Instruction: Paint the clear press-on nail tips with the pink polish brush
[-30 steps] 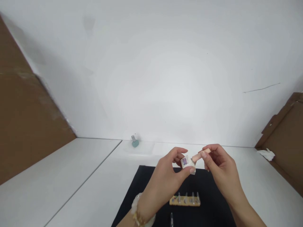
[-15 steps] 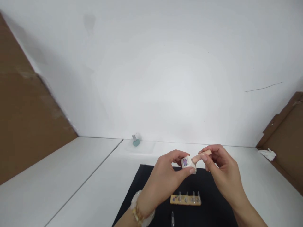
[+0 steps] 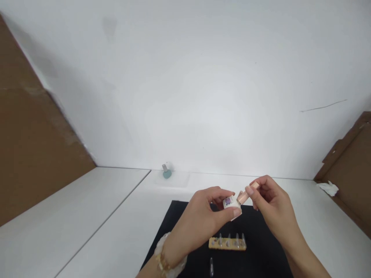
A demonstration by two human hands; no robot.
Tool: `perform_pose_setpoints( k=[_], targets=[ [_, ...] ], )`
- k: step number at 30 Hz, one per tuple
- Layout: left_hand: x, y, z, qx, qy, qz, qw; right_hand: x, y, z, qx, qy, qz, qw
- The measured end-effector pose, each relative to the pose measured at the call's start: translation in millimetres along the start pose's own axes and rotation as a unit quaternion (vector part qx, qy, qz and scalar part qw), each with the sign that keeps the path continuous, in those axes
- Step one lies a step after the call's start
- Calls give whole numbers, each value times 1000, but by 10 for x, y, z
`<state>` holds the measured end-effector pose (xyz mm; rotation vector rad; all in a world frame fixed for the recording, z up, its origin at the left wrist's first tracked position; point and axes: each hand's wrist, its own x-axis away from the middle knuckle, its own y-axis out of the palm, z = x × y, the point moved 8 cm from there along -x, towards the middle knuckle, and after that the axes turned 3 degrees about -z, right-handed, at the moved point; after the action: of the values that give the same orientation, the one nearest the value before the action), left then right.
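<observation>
My left hand is closed around a small white nail polish bottle with a purple flower on its side. The bottle is tilted, its neck end turned toward my right hand. Thumb and fingers of that hand pinch the long peach cap, whose lower end meets the bottle's neck; I cannot tell whether it is screwed on. Below the hands, a yellow strip bears several clear nail tips standing upright. One loose clear nail tip lies nearer to me.
A black mat covers part of the white table. Against the white back wall stands a teal bottle with a grey cap, beside a clear flat sheet. A crumpled white tissue lies by the brown right panel.
The bottle has tipped a little lower and turned slightly in my left hand. My right fingers have shifted along the cap, whose angle is now steeper.
</observation>
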<state>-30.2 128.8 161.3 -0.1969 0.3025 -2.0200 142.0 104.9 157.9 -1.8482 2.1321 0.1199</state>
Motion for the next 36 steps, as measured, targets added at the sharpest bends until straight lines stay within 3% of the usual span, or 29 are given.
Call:
perform_pose_setpoints(
  k=[5,15,20,24,27,30,36],
  targets=[
    [-29,63,-107,134,-47,-76,987,-31,11,-61,-23,-2,-8,1000],
    [-75,102,-79,225,-38,-112,967,-31,2,-35,-53,-15,3,998],
    [-112,161,-157,307,-39,-152,939,6,9,-67,-57,-29,25,998],
    [-106,209,-194,344,-48,-180,920,-15,29,-53,-83,-25,9,996],
    [-96,212,-183,333,-56,-172,925,-46,35,-14,-98,-10,-11,995],
    [-99,161,-147,283,-39,-131,949,-42,24,-19,-69,-14,-17,997],
    [-102,118,-155,196,-31,-69,978,39,-20,-83,40,-32,30,998]
  ],
)
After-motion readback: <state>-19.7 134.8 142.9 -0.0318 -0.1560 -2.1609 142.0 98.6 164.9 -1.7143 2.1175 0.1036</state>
